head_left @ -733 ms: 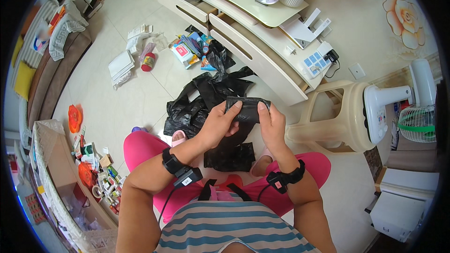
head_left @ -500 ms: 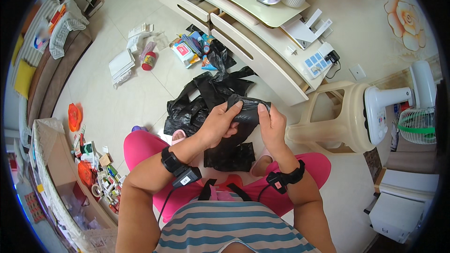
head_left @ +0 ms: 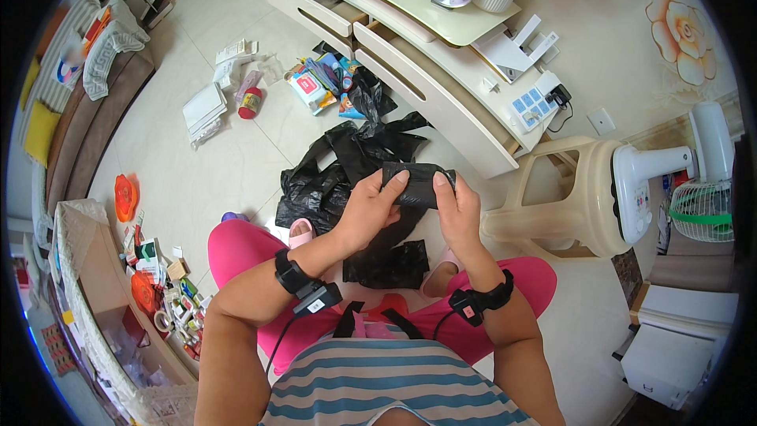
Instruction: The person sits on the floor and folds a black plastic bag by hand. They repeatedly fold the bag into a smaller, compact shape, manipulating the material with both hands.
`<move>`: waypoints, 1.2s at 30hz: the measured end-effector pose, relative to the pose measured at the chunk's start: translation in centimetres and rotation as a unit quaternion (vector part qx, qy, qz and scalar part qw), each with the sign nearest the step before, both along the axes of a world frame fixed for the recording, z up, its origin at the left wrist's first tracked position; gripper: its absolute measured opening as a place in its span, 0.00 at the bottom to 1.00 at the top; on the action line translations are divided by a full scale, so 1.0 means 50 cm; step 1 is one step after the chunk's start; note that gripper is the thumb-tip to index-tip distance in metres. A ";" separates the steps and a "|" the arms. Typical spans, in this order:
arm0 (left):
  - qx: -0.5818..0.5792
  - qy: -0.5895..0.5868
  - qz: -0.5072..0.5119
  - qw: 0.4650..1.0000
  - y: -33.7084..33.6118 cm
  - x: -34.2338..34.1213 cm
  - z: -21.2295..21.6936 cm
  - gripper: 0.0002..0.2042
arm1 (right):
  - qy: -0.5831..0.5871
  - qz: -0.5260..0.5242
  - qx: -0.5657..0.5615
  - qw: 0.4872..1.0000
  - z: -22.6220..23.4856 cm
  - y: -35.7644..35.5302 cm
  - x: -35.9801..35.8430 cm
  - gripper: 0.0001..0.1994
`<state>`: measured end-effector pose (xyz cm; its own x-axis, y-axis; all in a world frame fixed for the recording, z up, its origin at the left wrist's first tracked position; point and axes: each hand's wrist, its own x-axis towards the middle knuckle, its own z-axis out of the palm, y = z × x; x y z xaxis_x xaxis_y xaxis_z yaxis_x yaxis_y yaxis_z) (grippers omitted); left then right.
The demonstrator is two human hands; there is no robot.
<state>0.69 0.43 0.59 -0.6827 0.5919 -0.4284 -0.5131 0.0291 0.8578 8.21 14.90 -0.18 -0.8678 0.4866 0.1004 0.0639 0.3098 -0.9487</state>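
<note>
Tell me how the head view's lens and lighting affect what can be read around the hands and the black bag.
Head view: even, soft daylight, no harsh glare; fisheye bends the cabinet edges, dark corners; left hand, right hand and black bag sharp at centre; bag folds hard to read.

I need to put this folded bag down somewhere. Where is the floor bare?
Bare tile lies to the person's left, between the pile of black bags, the white papers and the orange toy. It is crowded ahead by the drawers, where packets lie, and along the low table.
</note>
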 end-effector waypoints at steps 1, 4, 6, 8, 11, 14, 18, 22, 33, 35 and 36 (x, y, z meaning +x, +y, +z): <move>0.012 -0.036 -0.008 0.999 -0.001 -0.003 0.005 0.12 | 0.014 -0.002 0.015 1.000 0.000 0.000 0.000 0.15; 0.034 -0.128 -0.022 0.991 -0.004 -0.012 0.018 0.13 | 0.041 -0.003 0.054 0.998 -0.001 -0.003 -0.002 0.15; 0.029 -0.166 -0.019 0.985 -0.003 -0.013 0.024 0.13 | 0.036 0.004 0.073 0.997 0.003 -0.004 0.001 0.14; 0.027 -0.113 -0.025 0.993 -0.007 -0.014 0.003 0.13 | 0.043 0.010 0.074 0.996 0.000 -0.004 0.000 0.14; 0.029 -0.046 -0.015 0.998 -0.006 -0.009 -0.001 0.13 | 0.033 0.018 0.036 0.999 -0.005 -0.001 0.001 0.15; 0.020 -0.015 0.005 1.000 -0.003 -0.004 0.004 0.13 | 0.002 0.014 -0.056 0.998 0.002 -0.006 0.001 0.16; 0.004 0.062 0.013 0.998 -0.002 -0.002 -0.004 0.13 | -0.054 -0.004 -0.151 0.987 0.020 -0.010 -0.002 0.17; 0.020 0.050 0.007 0.999 -0.001 0.002 -0.001 0.13 | -0.029 0.006 -0.069 0.997 0.014 -0.006 0.000 0.16; 0.030 -0.113 -0.036 0.992 -0.006 -0.020 0.009 0.12 | 0.064 0.001 0.099 0.993 -0.007 -0.001 -0.002 0.16; 0.018 -0.068 -0.023 0.997 -0.006 -0.015 0.004 0.13 | 0.037 0.008 0.049 0.998 -0.005 -0.001 0.000 0.16; 0.011 -0.046 -0.016 0.999 -0.006 -0.012 0.001 0.13 | 0.023 0.011 0.023 0.999 -0.001 -0.002 0.000 0.16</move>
<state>0.08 0.15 0.65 -0.6212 0.6237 -0.4745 -0.5888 0.0282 0.8078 8.22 14.78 -0.26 -0.8720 0.4615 0.1631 0.0126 0.3543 -0.9351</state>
